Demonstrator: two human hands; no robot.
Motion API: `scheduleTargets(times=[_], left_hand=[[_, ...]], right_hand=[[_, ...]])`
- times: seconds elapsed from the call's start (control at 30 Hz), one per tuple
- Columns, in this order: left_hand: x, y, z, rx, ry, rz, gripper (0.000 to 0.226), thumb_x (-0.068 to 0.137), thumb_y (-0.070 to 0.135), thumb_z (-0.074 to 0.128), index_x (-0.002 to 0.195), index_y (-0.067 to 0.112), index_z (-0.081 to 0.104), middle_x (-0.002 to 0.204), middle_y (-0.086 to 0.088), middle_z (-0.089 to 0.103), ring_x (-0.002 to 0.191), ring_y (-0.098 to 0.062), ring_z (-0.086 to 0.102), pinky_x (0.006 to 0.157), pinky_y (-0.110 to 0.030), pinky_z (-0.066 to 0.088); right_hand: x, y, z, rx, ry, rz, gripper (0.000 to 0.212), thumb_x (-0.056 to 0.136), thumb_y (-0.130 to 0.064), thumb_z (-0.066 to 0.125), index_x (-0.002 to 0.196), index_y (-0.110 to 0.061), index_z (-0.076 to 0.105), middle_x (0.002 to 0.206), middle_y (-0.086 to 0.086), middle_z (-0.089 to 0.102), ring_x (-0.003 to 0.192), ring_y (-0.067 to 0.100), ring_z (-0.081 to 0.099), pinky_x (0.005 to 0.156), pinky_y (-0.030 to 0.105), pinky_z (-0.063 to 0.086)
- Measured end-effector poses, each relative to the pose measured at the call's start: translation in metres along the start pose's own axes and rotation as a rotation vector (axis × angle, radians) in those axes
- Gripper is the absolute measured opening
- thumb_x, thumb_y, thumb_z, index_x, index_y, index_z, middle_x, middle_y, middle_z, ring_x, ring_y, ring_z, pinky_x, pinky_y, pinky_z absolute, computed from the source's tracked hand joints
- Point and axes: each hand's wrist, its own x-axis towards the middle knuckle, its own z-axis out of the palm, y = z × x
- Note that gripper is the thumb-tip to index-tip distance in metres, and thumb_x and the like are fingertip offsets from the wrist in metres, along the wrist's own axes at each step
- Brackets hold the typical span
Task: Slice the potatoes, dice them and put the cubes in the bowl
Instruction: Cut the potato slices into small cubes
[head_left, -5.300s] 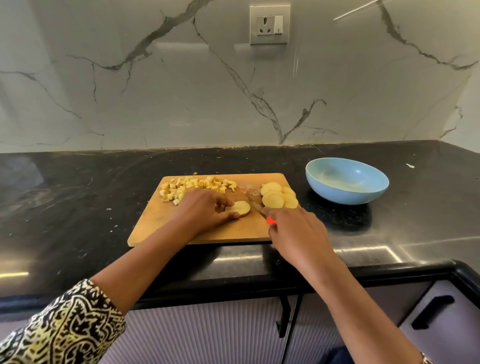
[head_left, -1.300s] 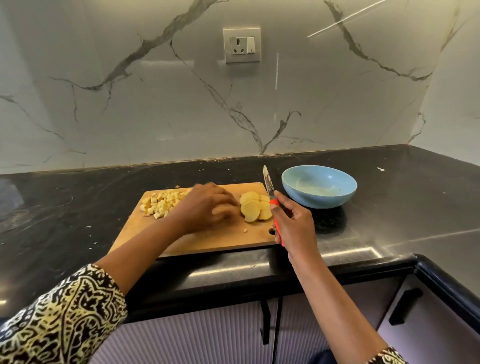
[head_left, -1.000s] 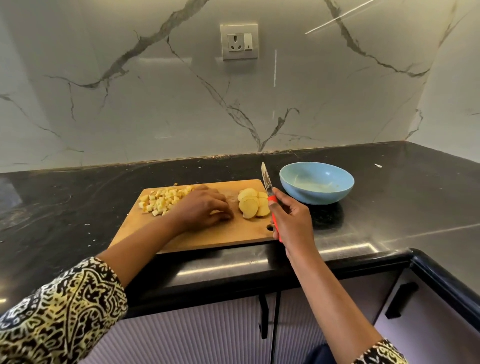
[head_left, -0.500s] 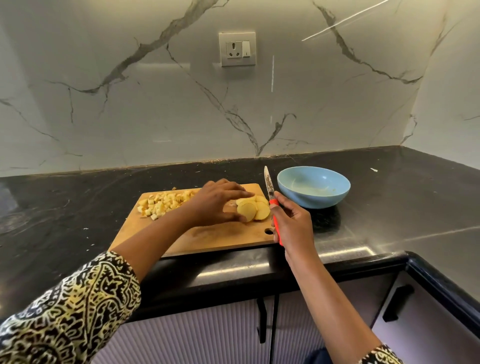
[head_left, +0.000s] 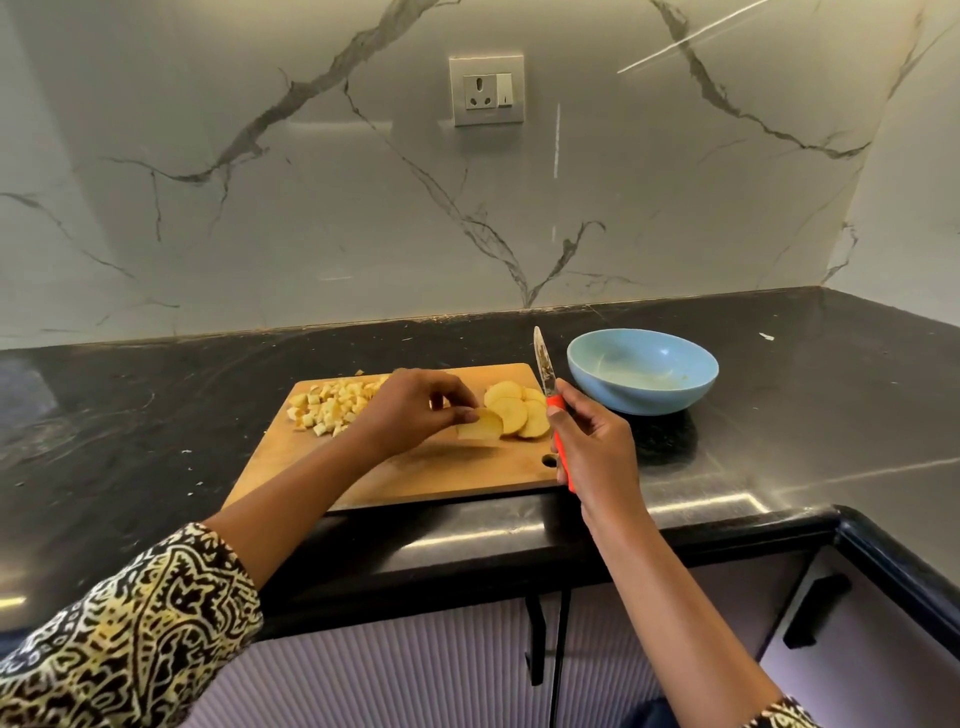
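Observation:
A wooden cutting board (head_left: 415, 473) lies on the black counter. A heap of potato cubes (head_left: 332, 405) sits at its far left. Several round potato slices (head_left: 514, 410) overlap at its far right. My left hand (head_left: 410, 410) pinches one slice (head_left: 480, 427) and holds it just above the board, beside the others. My right hand (head_left: 592, 447) grips the red handle of a knife (head_left: 544, 364), its blade pointing up and away, over the board's right edge. A light blue bowl (head_left: 685, 387) stands right of the board, with no cubes in it.
The marble wall with a socket (head_left: 485, 89) rises behind the counter. The counter's front edge (head_left: 519, 540) runs below the board and bends toward me at the right. Cabinet doors with black handles (head_left: 815, 608) are underneath.
My left hand left the cut pieces, reached right to the slice pile and lifted one slice off it. My right hand raised the knife upright and has held it still since.

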Motion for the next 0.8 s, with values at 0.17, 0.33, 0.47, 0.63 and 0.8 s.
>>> scheduleTargets(times=[0.17, 0.33, 0.47, 0.63, 0.8], left_hand=[[0.000, -0.011, -0.024, -0.080, -0.271, -0.158, 0.013, 0.089, 0.019, 0.063, 0.100, 0.022, 0.070, 0.095, 0.010, 0.066, 0.093, -0.008, 0.059, 0.078, -0.012, 0.044], [0.003, -0.016, -0.024, 0.039, -0.208, -0.046, 0.024, 0.091, 0.012, 0.060, 0.112, 0.021, 0.068, 0.107, 0.005, 0.068, 0.095, -0.005, 0.059, 0.087, -0.018, 0.047], [-0.019, -0.022, -0.029, 0.149, -0.006, 0.191, 0.027, 0.090, 0.021, 0.062, 0.116, 0.022, 0.066, 0.114, 0.006, 0.067, 0.101, -0.004, 0.060, 0.090, -0.021, 0.049], [-0.051, -0.031, -0.015, 0.324, -0.194, 0.449, 0.048, 0.098, 0.052, 0.033, 0.125, 0.024, 0.061, 0.130, 0.010, 0.059, 0.119, -0.003, 0.052, 0.098, -0.027, 0.042], [-0.051, -0.031, -0.015, 0.286, -0.277, 0.382, 0.061, 0.095, 0.062, 0.020, 0.131, 0.025, 0.054, 0.135, 0.012, 0.053, 0.125, -0.001, 0.047, 0.108, -0.031, 0.034]], right_hand=[[-0.008, -0.002, 0.004, -0.205, -0.100, -0.057, 0.037, 0.094, -0.025, 0.059, 0.131, -0.032, 0.056, 0.064, 0.005, 0.051, 0.048, 0.014, 0.044, 0.042, 0.024, 0.041], [-0.016, -0.007, 0.003, -0.628, -0.220, -0.162, 0.038, 0.095, -0.035, 0.054, 0.132, -0.040, 0.054, 0.077, -0.009, 0.063, 0.053, 0.010, 0.053, 0.058, 0.035, 0.053], [-0.020, -0.027, -0.001, -1.019, -0.319, -0.297, 0.039, 0.098, -0.031, 0.048, 0.135, -0.042, 0.050, 0.088, -0.003, 0.065, 0.077, 0.016, 0.061, 0.068, 0.031, 0.048], [-0.021, -0.047, 0.001, -1.247, -0.426, -0.413, 0.038, 0.098, -0.029, 0.046, 0.133, -0.043, 0.051, 0.108, -0.007, 0.069, 0.091, 0.014, 0.062, 0.073, 0.030, 0.049], [-0.020, -0.057, 0.005, -1.312, -0.504, -0.463, 0.038, 0.098, -0.030, 0.047, 0.134, -0.042, 0.050, 0.104, -0.009, 0.068, 0.084, 0.011, 0.061, 0.064, 0.026, 0.045]])
